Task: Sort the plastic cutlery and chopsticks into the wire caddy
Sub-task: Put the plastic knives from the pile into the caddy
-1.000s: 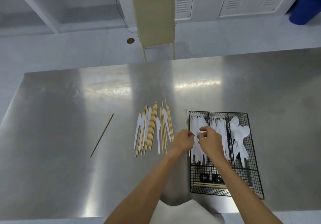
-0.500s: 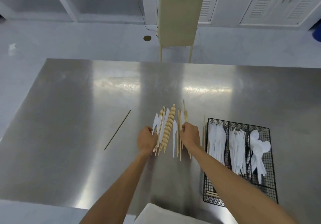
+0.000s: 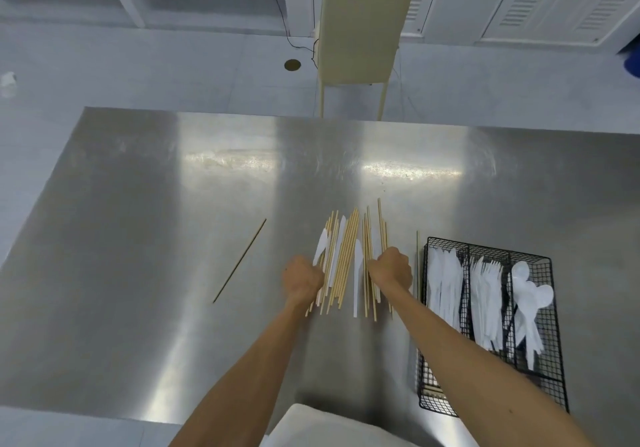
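A loose pile of wooden chopsticks [image 3: 346, 256] mixed with white plastic knives [image 3: 357, 273] lies at the table's middle. My left hand [image 3: 301, 280] rests curled on the pile's left edge. My right hand [image 3: 391, 270] rests curled on its right edge. The backs of both hands hide the fingertips, so what they grip is unclear. The black wire caddy [image 3: 485, 246] stands to the right, holding knives [image 3: 445, 283], forks [image 3: 486, 290] and spoons [image 3: 526, 294] in separate compartments. Chopsticks lie across its near end [image 3: 431, 389].
A single chopstick [image 3: 239, 261] lies alone to the left on the steel table [image 3: 138, 238]. Another thin stick [image 3: 417, 263] lies along the caddy's left side. A beige chair [image 3: 360, 20] stands beyond the table's far edge.
Both hands left the caddy's knife compartment and moved left to the pile. Over the last half second they have settled on its two edges.
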`<control>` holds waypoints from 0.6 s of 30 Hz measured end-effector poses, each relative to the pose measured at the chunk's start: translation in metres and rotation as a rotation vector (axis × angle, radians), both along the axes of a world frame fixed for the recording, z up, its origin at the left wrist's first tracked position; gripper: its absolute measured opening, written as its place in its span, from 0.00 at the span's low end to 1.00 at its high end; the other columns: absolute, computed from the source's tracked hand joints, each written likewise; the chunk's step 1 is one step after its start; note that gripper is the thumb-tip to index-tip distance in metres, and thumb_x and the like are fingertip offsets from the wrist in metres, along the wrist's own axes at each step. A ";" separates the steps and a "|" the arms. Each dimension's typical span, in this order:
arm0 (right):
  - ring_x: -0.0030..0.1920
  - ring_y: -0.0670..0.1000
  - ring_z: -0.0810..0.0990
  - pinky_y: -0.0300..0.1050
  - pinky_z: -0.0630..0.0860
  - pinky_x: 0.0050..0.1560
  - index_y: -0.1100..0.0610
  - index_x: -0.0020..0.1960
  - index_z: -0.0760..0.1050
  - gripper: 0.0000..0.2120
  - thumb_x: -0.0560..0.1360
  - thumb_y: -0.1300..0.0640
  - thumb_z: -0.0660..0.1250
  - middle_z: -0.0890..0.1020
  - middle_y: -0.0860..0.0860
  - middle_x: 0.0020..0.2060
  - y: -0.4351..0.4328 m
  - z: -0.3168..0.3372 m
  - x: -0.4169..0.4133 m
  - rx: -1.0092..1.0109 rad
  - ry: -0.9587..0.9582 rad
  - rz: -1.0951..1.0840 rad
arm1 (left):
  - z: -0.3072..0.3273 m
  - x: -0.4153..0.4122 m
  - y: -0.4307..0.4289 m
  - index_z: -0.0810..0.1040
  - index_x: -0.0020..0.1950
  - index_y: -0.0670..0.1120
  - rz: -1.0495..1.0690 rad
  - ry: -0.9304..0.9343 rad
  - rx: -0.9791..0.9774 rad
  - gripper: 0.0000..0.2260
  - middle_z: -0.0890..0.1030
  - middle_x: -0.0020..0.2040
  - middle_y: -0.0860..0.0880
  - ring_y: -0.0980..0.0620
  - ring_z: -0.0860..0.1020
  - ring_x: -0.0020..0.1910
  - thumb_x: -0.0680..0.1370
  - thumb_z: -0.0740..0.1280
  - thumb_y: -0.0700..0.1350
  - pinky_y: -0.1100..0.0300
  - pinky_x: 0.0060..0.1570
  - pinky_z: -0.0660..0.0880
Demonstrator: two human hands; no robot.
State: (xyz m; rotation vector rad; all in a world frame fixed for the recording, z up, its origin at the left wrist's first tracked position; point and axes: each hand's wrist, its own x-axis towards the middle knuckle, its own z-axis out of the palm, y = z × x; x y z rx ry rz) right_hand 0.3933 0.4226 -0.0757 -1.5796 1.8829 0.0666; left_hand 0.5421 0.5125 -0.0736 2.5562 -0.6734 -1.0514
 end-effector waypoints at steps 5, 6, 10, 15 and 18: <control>0.39 0.54 0.79 0.42 0.72 0.33 0.58 0.44 0.73 0.05 0.75 0.56 0.66 0.79 0.53 0.40 0.003 0.003 0.005 0.058 -0.021 -0.007 | 0.000 0.008 0.002 0.73 0.50 0.38 0.105 0.052 -0.104 0.08 0.80 0.45 0.42 0.44 0.80 0.43 0.77 0.63 0.43 0.54 0.38 0.77; 0.41 0.55 0.80 0.44 0.75 0.36 0.58 0.46 0.73 0.07 0.75 0.54 0.66 0.79 0.53 0.41 0.005 0.004 0.005 0.038 -0.019 -0.014 | 0.000 0.008 0.003 0.71 0.49 0.40 0.105 0.055 -0.131 0.05 0.79 0.45 0.43 0.45 0.80 0.43 0.77 0.62 0.41 0.52 0.41 0.79; 0.38 0.53 0.79 0.43 0.73 0.32 0.58 0.47 0.71 0.07 0.77 0.54 0.64 0.78 0.52 0.39 0.016 0.012 0.004 -0.079 -0.161 -0.083 | 0.006 0.000 0.001 0.70 0.43 0.46 0.132 0.113 -0.212 0.04 0.79 0.42 0.45 0.49 0.79 0.39 0.77 0.63 0.42 0.54 0.37 0.79; 0.36 0.52 0.81 0.45 0.77 0.30 0.57 0.51 0.69 0.06 0.76 0.59 0.65 0.79 0.54 0.43 0.038 0.011 0.013 -0.024 -0.353 -0.195 | 0.005 -0.013 -0.008 0.77 0.46 0.44 0.065 0.090 -0.168 0.05 0.79 0.39 0.49 0.52 0.77 0.37 0.76 0.69 0.45 0.62 0.35 0.71; 0.36 0.51 0.80 0.43 0.76 0.30 0.58 0.47 0.75 0.05 0.75 0.58 0.70 0.80 0.53 0.40 0.051 0.002 0.016 -0.036 -0.246 -0.080 | 0.002 -0.014 -0.010 0.79 0.46 0.41 0.076 0.071 -0.144 0.06 0.81 0.40 0.47 0.50 0.79 0.37 0.76 0.70 0.44 0.60 0.37 0.73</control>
